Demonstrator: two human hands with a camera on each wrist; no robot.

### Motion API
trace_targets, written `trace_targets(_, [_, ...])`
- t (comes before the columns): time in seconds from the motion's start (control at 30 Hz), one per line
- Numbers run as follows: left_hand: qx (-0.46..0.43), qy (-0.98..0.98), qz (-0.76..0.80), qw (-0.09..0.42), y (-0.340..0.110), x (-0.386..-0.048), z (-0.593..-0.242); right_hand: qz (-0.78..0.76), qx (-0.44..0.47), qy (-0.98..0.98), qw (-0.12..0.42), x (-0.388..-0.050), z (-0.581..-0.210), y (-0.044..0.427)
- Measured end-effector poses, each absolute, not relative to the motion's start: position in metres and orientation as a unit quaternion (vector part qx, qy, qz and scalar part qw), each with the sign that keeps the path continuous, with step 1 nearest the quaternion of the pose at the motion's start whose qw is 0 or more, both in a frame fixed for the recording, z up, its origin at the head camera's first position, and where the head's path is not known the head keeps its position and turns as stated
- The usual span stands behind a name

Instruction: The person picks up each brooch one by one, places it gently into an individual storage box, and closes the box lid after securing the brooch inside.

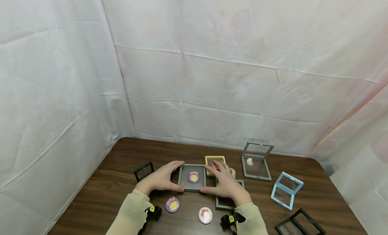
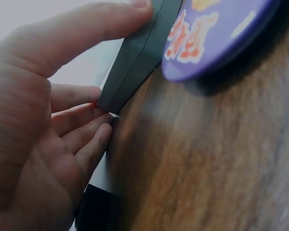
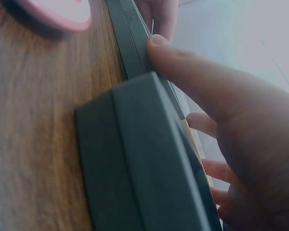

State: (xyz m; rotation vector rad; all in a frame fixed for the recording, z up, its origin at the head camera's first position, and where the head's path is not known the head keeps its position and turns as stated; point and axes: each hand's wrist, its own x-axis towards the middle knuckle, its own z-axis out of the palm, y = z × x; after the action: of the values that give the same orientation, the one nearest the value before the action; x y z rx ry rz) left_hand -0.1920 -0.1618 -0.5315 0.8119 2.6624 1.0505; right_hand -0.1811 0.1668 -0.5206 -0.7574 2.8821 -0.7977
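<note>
A square grey display frame [image 1: 192,190] lies on the table between both hands, its lid down, with a round purple badge [image 1: 193,176] showing in its clear middle. My left hand [image 1: 163,176] holds its left side, thumb at the near corner and fingers at the far one. On the right side, my right hand [image 1: 225,186] grips it likewise between thumb and index finger. Beneath the right hand lies another grey frame [image 1: 225,203], partly covered. Its other fingers hang over a yellow frame [image 1: 215,157]. A loose purple badge [image 2: 216,38] lies near the left thumb.
A white and pink badge [image 1: 205,215] lies in front. To the left stands a small black frame [image 1: 143,171]. At right are an opened grey frame [image 1: 257,167], a blue one [image 1: 286,191] and a black one [image 1: 300,225]. White cloth [image 1: 197,76] hangs behind the table.
</note>
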Motion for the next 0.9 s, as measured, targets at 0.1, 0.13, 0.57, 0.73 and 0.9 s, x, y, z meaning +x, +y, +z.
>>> trace_targets(0.1, [0.270,0.891,0.353,0.091,-0.1606,-0.1916,-0.5308,-0.261,-0.236,0.936,0.032,-0.1807,-0.5202,0.1665])
trace_targets(0.13, [0.270,0.891,0.353,0.094,-0.1598,-0.1911,-0.5300,-0.262,-0.231,0.936,0.034,-0.1806,-0.5196,0.1662])
trace_targets(0.57, [0.267,0.890,0.355,0.105,-0.1544,-0.1916,-0.5276,-0.255,-0.224,0.940,0.044,-0.1797,-0.5155,0.1678])
trace_targets(0.73, [0.265,0.891,0.353,0.106,-0.1535,-0.1917,-0.5267,-0.251,-0.231,0.939,0.041,-0.1800,-0.5159,0.1687])
trace_targets(0.9, [0.267,0.893,0.347,0.101,-0.1535,-0.1922,-0.5261,-0.255,-0.234,0.937,0.047,-0.1802,-0.5153,0.1678])
